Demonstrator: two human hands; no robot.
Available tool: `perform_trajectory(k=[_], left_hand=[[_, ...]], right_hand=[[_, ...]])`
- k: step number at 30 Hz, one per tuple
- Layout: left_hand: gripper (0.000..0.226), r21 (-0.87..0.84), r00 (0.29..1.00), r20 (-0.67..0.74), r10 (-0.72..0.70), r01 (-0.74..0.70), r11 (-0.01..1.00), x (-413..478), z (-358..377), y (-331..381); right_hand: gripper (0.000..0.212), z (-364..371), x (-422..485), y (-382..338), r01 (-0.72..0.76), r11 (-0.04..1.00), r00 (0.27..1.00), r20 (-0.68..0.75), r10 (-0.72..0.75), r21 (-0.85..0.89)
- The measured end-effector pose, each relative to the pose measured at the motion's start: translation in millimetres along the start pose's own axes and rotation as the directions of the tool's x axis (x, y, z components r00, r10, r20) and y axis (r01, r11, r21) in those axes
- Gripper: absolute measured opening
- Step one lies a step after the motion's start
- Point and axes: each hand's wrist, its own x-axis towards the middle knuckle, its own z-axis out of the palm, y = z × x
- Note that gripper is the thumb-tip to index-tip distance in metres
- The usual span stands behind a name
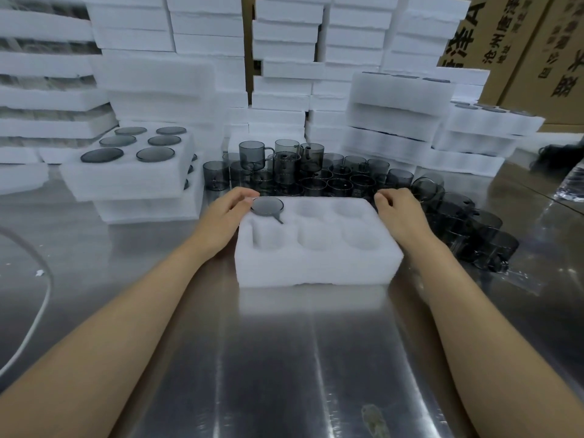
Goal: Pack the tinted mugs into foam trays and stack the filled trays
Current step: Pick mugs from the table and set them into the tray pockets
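One mug [267, 206] of six is packed: seen from the head camera, it sits in the far-left pocket of a white foam tray [316, 267], sunk to its top, its handle lying in a slot cut toward the tray's middle. The other five pockets are bare. The tray lies square in front of the person on a steel table [284, 358], apparently pulled close so both arms can work it from either side.

At the tray's left edge the left hand [226, 216] comes in with the forearm low over the table and the wrist bent inward. Its thumb and forefinger are curled together on the mug's far-left rim, pinching it, probably to press it home. At the tray's far-right corner the right hand [398, 213] mirrors that pose, knuckles up. Its fingers [384, 197] are curled under with the tips hidden, so whether they hold anything cannot be told.

Just behind the tray, and trailing down its right side, stand the loose mugs [316, 175], dozens of them, some piled two high, kept within easy reach for filling. Left of the tray are filled trays [132, 181] in a short stack, all six pockets of the top one dark with mugs; more filled ones rise behind it to the right. Farther back, foam stacks [205, 26] wall off the table, with cartons [537, 42] at the far right.
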Motion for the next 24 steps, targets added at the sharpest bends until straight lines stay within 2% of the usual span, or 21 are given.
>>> perform_trajectory(k=[1,3,7,9,12,15,17,20,24], left_hand=[[0.019,-0.004,1.0,0.002,-0.003,0.003,1.0,0,0,0],[0.019,-0.003,1.0,0.006,-0.003,0.003,1.0,0,0,-1],[0.018,-0.01,1.0,0.01,-0.007,0.007,1.0,-1,0,0],[0.019,-0.024,1.0,0.011,-0.011,0.011,1.0,-1,0,0],[0.021,-0.033,1.0,0.007,-0.015,0.016,0.999,-2,0,1],[0.021,-0.033,1.0,0.009,-0.016,0.016,0.999,-2,0,2],[0.021,-0.028,1.0,0.01,-0.013,0.013,1.0,-1,0,1],[0.02,-0.022,1.0,0.005,-0.013,0.013,1.0,-1,0,1],[0.02,-0.029,1.0,0.007,-0.015,0.015,0.999,-1,0,0]], right_hand=[[0.024,0,1,1,-0.016,1.0,1.0,-0.004,0.016,-0.012],[0.035,-4,0,0,-0.077,0.997,0.996,-0.043,0.076,-0.016],[0.028,-16,-4,-10,-0.162,0.981,0.956,-0.229,0.182,0.103],[0.033,-22,-9,-22,-0.099,0.978,0.931,-0.33,0.157,0.185],[0.035,-24,-19,-45,0.107,0.939,0.907,-0.419,0.043,0.328],[0.027,-14,-29,-65,0.24,0.819,0.933,-0.357,-0.046,0.521],[0.022,-3,-32,-72,0.247,0.781,0.955,-0.282,-0.095,0.574],[0.018,8,-33,-74,0.168,0.716,0.986,-0.107,-0.129,0.677],[0.024,4,-29,-69,0.018,0.474,0.993,0.041,-0.114,0.88]])
